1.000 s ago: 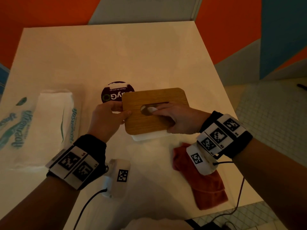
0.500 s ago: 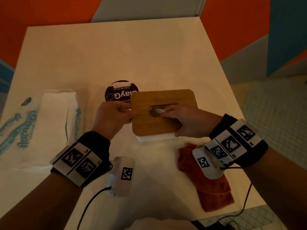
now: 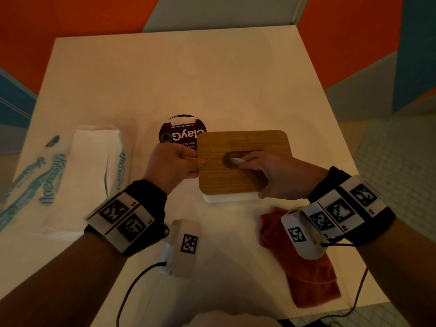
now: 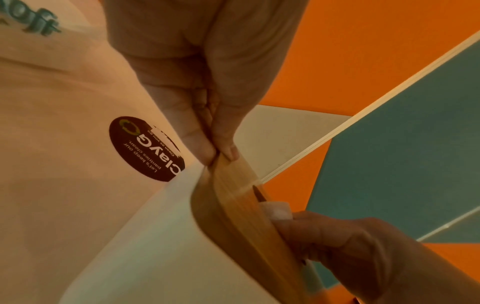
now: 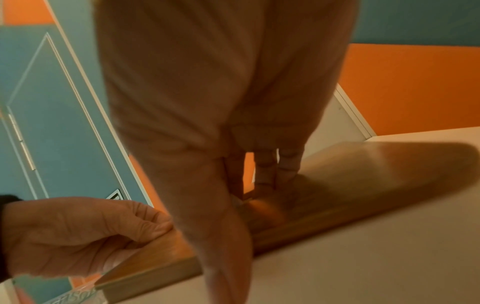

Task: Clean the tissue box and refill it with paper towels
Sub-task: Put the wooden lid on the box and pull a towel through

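Now left hand pinches the tissue box lid's edge; right fingers pinch a paper towel.

White tissue box with wooden slotted lid sits mid-table, in front of me. My left hand pinches the lid's left edge; my right hand lies on the lid, fingers at the slot, on a bit of white paper towel in it. Round dark sticker on the table just behind-left of the box, partly under it. Open plastic pack of white paper towels far left. Crumpled red cloth on the table right-front of the box, near the table's front edge.
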A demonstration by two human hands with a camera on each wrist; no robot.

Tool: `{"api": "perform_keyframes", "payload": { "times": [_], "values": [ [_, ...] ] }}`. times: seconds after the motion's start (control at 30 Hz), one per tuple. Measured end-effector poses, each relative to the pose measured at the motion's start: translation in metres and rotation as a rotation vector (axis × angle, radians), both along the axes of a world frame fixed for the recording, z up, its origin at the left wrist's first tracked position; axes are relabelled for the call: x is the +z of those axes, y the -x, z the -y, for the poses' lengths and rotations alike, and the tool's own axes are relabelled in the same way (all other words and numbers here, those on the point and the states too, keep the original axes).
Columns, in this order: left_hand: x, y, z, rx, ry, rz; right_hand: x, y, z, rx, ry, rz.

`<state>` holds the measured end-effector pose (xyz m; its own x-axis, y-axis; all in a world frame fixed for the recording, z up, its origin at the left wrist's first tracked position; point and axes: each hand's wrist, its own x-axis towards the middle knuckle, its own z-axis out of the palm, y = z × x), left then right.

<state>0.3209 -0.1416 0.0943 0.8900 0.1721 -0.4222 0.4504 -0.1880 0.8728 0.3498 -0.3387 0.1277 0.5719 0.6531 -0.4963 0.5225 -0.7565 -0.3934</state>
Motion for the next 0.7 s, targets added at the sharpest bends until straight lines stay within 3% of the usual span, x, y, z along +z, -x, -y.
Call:
{"api": "perform_keyframes", "payload": {
  "times": [0.27,0.7],
  "values": [
    [0.004,-0.0025,-0.0018,0.02,0.041,-0.015,0.0034,0.0017,0.0005,-0.013,-0.013,0.014],
    [-0.0055,-0.0007,-0.0011,-0.007,-0.04,-0.055,-0.0063,0.0003,0.0026,-0.016,-0.005,0.008]
  ]
}}
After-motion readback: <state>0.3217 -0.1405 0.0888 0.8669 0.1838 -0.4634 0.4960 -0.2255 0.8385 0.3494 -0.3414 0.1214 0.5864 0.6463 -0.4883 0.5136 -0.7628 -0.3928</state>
